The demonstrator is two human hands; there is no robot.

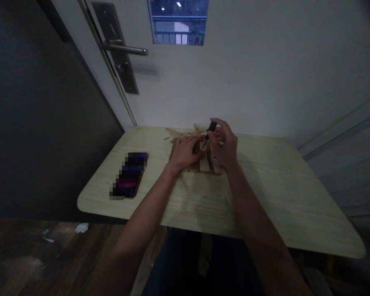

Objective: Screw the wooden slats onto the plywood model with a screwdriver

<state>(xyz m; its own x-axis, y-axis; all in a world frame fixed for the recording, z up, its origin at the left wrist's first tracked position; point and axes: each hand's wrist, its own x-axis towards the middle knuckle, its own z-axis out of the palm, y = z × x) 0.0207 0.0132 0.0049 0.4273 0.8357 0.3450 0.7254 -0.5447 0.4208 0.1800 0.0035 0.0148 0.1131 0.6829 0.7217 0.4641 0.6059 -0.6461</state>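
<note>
My right hand (224, 142) is closed round the black handle of a small screwdriver (212, 127), which tilts with its shaft pointing down to the wood. Below its tip lies a small wooden assembly (204, 163), with pale strips on a darker brown base. My left hand (186, 152) lies over the left part of this assembly and grips it, the thumb reaching toward the pale strip. Its fingertips are partly hidden. Behind the hands are loose pale wooden pieces (175, 133), and a few small screws or nails (166, 139) lie beside them.
The pale wood-grain table (274, 193) stands against a white door with a metal handle (126, 49). A phone (129, 174), partly pixelated, lies on the table's left side. White scraps (81, 227) lie on the floor at lower left.
</note>
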